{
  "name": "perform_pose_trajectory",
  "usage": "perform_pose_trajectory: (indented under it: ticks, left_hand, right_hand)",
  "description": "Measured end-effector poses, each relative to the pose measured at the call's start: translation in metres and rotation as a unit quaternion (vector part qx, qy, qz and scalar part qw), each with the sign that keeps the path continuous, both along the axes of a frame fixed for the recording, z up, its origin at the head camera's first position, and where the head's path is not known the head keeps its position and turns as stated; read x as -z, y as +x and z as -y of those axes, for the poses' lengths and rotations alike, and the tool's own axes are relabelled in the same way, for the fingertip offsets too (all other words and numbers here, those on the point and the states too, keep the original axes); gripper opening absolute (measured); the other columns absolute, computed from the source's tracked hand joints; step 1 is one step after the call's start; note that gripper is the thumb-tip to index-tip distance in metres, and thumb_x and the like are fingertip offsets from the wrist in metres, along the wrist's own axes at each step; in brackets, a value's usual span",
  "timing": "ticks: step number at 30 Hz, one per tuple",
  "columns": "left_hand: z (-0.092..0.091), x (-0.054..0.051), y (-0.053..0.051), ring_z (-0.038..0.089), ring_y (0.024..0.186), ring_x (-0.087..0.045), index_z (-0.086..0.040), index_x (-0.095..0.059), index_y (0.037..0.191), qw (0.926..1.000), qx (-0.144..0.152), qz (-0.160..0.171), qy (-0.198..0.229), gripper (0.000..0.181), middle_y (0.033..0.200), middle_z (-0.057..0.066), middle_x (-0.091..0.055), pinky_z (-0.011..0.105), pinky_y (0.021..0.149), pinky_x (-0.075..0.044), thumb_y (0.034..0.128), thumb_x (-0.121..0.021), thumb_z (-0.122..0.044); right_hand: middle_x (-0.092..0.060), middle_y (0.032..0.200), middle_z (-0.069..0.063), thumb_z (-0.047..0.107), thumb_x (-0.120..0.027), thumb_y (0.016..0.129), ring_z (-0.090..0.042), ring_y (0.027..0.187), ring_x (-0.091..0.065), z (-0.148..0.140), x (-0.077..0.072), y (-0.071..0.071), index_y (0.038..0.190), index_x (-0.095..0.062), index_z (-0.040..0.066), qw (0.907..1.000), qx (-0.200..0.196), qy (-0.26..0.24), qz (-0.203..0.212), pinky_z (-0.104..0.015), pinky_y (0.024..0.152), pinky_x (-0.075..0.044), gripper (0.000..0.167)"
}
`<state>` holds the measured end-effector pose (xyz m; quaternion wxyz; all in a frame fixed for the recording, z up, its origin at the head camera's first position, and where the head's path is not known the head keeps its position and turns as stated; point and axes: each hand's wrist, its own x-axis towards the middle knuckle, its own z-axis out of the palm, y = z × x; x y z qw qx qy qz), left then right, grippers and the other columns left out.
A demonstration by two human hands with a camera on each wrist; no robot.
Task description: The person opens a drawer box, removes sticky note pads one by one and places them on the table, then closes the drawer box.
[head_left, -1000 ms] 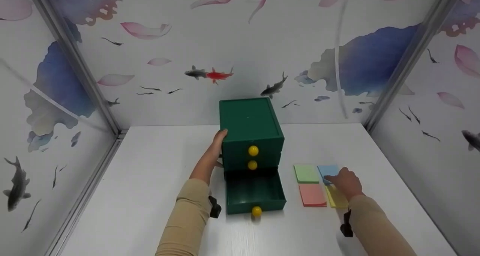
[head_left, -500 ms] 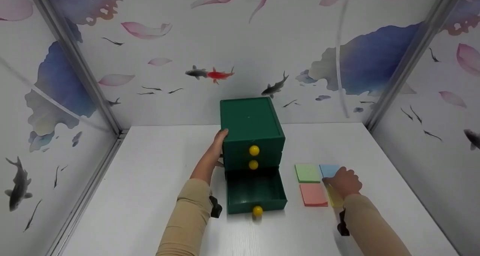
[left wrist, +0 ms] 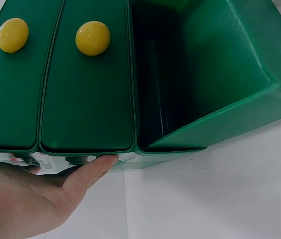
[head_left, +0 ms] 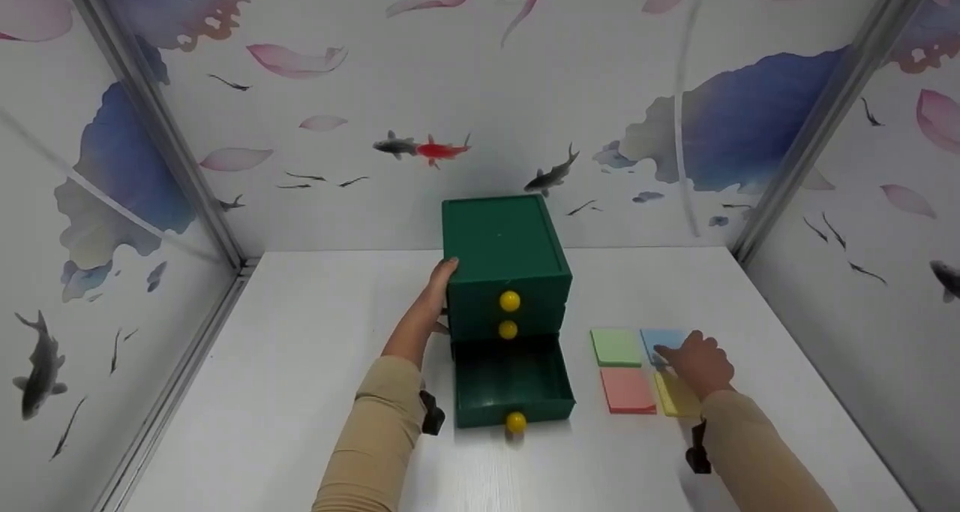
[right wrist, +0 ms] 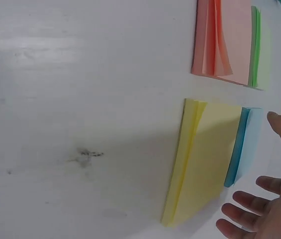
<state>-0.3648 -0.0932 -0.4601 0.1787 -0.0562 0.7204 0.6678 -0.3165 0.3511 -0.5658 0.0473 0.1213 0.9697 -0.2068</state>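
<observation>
A green drawer cabinet (head_left: pixel 499 238) with yellow round knobs stands at the back middle, its bottom drawer (head_left: pixel 514 384) pulled out and bare inside. My left hand (head_left: pixel 427 298) rests along the cabinet's left side; in the left wrist view its fingers (left wrist: pixel 91 172) lie fairly straight against that wall. On the right my right hand (head_left: pixel 699 363) is over the blue sticky note pad (head_left: pixel 660 339), partly covering it. The right wrist view shows its thumb and fingers (right wrist: pixel 247 203) spread apart, with nothing gripped. Whether they touch the pad I cannot tell.
Green (head_left: pixel 615 347), pink (head_left: pixel 628 390) and yellow (head_left: pixel 675 394) sticky note pads lie with the blue one in a two-by-two block, right of the drawer. White panels printed with fish and petals enclose the white table (head_left: pixel 322 302) at back and sides.
My right hand first shifted slightly left, its thumb near the blue pad's lower corner, then moved back right with the thumb farther over that pad. The left hand stays on the cabinet.
</observation>
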Motion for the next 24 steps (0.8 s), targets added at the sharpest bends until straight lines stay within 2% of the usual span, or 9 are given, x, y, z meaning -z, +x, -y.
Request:
perform_pose_trajectory:
  ticks: [4, 8, 11, 18, 24]
  left_hand:
    - [0.001, 0.000, 0.001, 0.051, 0.133, -0.026, -0.028, -0.002, 0.158, 1.0000, 0.002, -0.003, -0.004, 0.085, 0.160, 0.017, -0.005, 0.070, 0.099, -0.029, 0.0913, -0.035, -0.068]
    - [0.002, 0.000, 0.001, 0.051, 0.133, -0.026, -0.027, 0.000, 0.158, 0.9999, 0.008, -0.005, -0.004, 0.086, 0.160, 0.017, -0.005, 0.069, 0.099, -0.030, 0.0915, -0.034, -0.068]
    - [0.002, 0.000, 0.001, 0.051, 0.133, -0.025, -0.026, 0.000, 0.158, 1.0000, 0.005, -0.004, -0.001, 0.086, 0.160, 0.017, -0.004, 0.070, 0.099, -0.029, 0.0917, -0.035, -0.067]
    - [0.002, -0.001, 0.001, 0.051, 0.134, -0.025, -0.027, 0.000, 0.158, 1.0000, 0.004, -0.001, 0.002, 0.085, 0.160, 0.016, -0.003, 0.070, 0.099, -0.028, 0.0916, -0.036, -0.067]
    - [0.002, -0.001, 0.001, 0.052, 0.133, -0.025, -0.026, 0.002, 0.158, 0.9999, 0.009, -0.005, 0.004, 0.086, 0.160, 0.019, -0.004, 0.069, 0.099, -0.029, 0.0912, -0.035, -0.067]
  right_hand:
    - [-0.052, 0.101, -0.035, 0.055, -0.055, 0.093, -0.040, 0.085, -0.055, -0.005, -0.009, 0.000, 0.115, -0.043, -0.018, 0.9999, 0.001, -0.008, 0.011, -0.056, 0.071, -0.047, 0.078]
    - [-0.052, 0.109, -0.037, 0.052, -0.052, 0.096, -0.041, 0.091, -0.056, -0.007, -0.019, 0.003, 0.123, -0.040, -0.020, 0.9997, 0.001, -0.015, 0.017, -0.057, 0.077, -0.047, 0.078]
    - [-0.053, 0.113, -0.037, 0.047, -0.052, 0.097, -0.043, 0.094, -0.058, -0.005, -0.023, 0.005, 0.125, -0.041, -0.019, 0.9998, -0.011, -0.016, 0.006, -0.056, 0.078, -0.047, 0.073]
    - [-0.056, 0.116, -0.034, 0.046, -0.050, 0.098, -0.045, 0.103, -0.056, 0.008, -0.028, 0.009, 0.122, -0.051, -0.015, 0.9993, -0.036, -0.010, -0.004, -0.055, 0.083, -0.046, 0.065]
    - [-0.062, 0.110, -0.026, 0.043, -0.051, 0.099, -0.035, 0.093, -0.061, 0.023, -0.028, 0.016, 0.117, -0.058, -0.012, 0.9972, -0.061, -0.034, -0.027, -0.051, 0.078, -0.048, 0.058]
